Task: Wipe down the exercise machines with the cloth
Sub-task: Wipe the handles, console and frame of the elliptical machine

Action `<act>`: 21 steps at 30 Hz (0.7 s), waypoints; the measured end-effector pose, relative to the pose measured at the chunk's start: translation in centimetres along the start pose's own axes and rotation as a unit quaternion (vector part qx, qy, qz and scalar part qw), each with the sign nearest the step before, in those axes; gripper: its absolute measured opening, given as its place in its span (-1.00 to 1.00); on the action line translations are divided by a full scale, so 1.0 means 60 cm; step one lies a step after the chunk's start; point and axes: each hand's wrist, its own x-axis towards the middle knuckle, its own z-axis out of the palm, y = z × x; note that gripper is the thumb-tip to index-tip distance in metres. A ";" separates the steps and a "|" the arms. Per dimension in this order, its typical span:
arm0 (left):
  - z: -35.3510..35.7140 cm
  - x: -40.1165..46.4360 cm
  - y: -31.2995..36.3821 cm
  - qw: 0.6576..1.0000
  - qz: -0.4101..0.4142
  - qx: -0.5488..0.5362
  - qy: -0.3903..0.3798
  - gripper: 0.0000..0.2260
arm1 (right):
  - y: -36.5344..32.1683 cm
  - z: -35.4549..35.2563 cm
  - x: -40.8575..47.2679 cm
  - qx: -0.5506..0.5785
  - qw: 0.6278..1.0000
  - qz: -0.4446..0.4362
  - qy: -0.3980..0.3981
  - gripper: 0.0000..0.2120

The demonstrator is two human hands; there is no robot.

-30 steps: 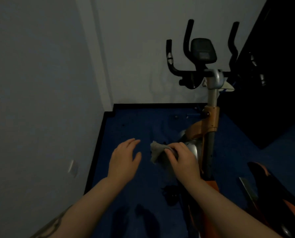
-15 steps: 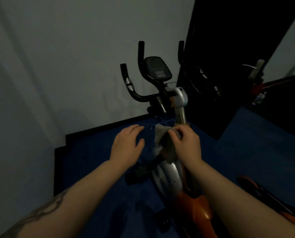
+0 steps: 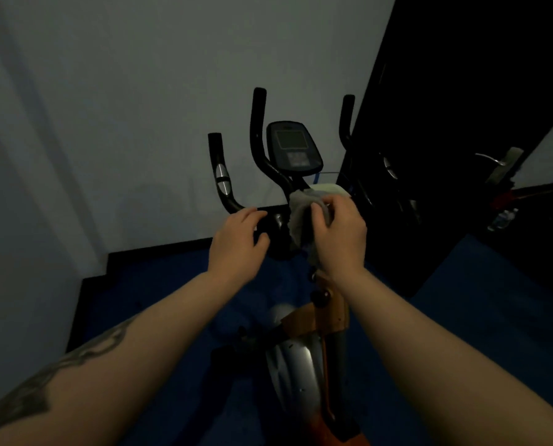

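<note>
Two walls met the blue floor (image 3: 480,317) in my view: a pale wall (image 3: 124,91) ahead and a black door (image 3: 461,107) at the right, its handle (image 3: 493,160) catching a little light. One exercise bike (image 3: 304,358) stood between them, with a silver and orange body, a black handlebar (image 3: 236,201) and a console (image 3: 292,148) at the top of its post. I saw both forearms reaching forward; the left one carried a dark tattoo (image 3: 34,391). The right hand (image 3: 339,233) was closed on the cloth (image 3: 300,214), pressing it against the top of the post just below the console. The cloth was grey and bunched, and it hung partly down the post. The left hand (image 3: 236,243) was open, fingers (image 3: 252,215) spread, at the handlebar's lower bend; I could not tell whether it touched the bar. The scene was dim.
</note>
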 end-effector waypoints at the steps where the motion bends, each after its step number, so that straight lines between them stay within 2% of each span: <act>1: 0.013 0.007 0.001 1.000 -0.009 -0.001 0.009 -0.61 | 0.010 0.013 0.004 0.003 0.999 -0.038 -0.004 -0.91; 6: 0.067 0.021 0.001 0.997 -0.065 -0.010 0.043 -0.64 | 0.071 0.085 -0.017 -0.025 0.983 -0.154 -0.092 -0.86; 13: 0.079 0.017 -0.028 0.995 -0.073 -0.033 0.060 -0.63 | 0.126 0.102 -0.053 -0.038 0.962 -0.246 -0.112 -0.60; 17: 0.087 0.015 -0.037 0.996 -0.053 -0.056 0.049 -0.60 | 0.125 0.121 -0.018 -0.028 0.963 -0.220 -0.151 -0.59; 21: 0.101 0.013 -0.044 0.992 -0.051 -0.093 0.071 -0.60 | 0.119 0.133 -0.037 -0.004 0.977 -0.173 -0.123 -0.64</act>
